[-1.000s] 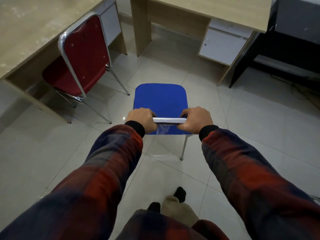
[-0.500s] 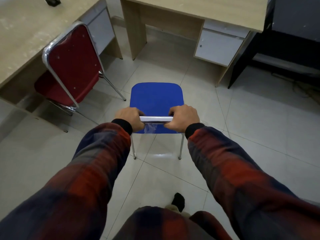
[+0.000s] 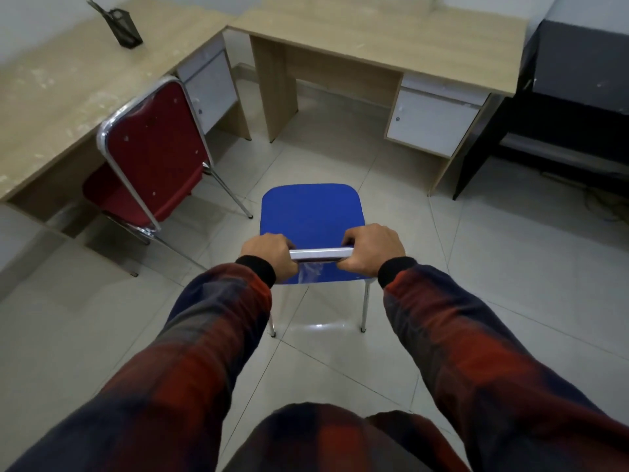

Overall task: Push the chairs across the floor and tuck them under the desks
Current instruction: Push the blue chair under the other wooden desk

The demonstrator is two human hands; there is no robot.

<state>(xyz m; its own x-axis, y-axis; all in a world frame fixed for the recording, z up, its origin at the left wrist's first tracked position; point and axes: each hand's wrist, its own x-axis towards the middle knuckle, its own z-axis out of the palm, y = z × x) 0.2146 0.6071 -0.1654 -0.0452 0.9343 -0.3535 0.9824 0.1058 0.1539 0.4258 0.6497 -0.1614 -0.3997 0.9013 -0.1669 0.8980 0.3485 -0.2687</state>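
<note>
Both the left hand [image 3: 270,255] and right hand [image 3: 372,250] curl tight round the chrome top rail of the blue chair [image 3: 311,218], which stands on tile, short of the desk [image 3: 384,39]. It looks light and stiff; its thin legs may chatter or tip, so the rail grip suits.

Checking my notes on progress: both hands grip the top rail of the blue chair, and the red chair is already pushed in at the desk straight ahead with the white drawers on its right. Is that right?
Not quite. The head view shows the red chair at the desk on the left, not the desk straight ahead. The rest holds: the left hand and right hand both grip the blue chair by its top rail.
</note>
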